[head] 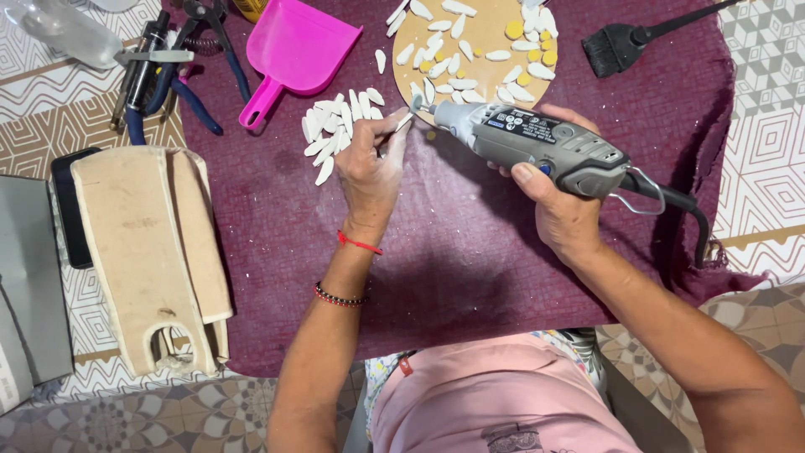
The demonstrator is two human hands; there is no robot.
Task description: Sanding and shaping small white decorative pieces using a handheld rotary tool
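Item: white petal piece (pixel 403 122), small, flat, elongated, pinched between the fingertips of the left hand (pixel 369 164); only its tip showed, at about the cloth's centre-top. It met the spinning head of the rotary tool (pixel 537 144), which lay at 3 o'clock from it.

Step, as judged: grinding or smoothing the piece's edge. The next move would likely call for a steady pinch, light pressure and fingertips kept off the bit.

Left hand: closed on the petal piece, thumb and fingers together.
Right hand (pixel 560 201): wrapped firmly round the grey tool body, thumb on top; the black cord ran off toward 4 o'clock.

Surroundings, outward:
- Heap of like white petals (pixel 331 130), just beside the left hand at 10 o'clock.
- Round wooden disc (pixel 482 33) at 12 o'clock, bearing white petals and yellow bits.
- Pink dustpan (pixel 298 50) at 11 o'clock.
- Black brush (pixel 625 44) at 1 o'clock.
- Pliers (pixel 168 75) at 10 o'clock, well apart.
- Wooden stand (pixel 151 252) at 8 o'clock.
- Maroon cloth (pixel 453 260) under all.
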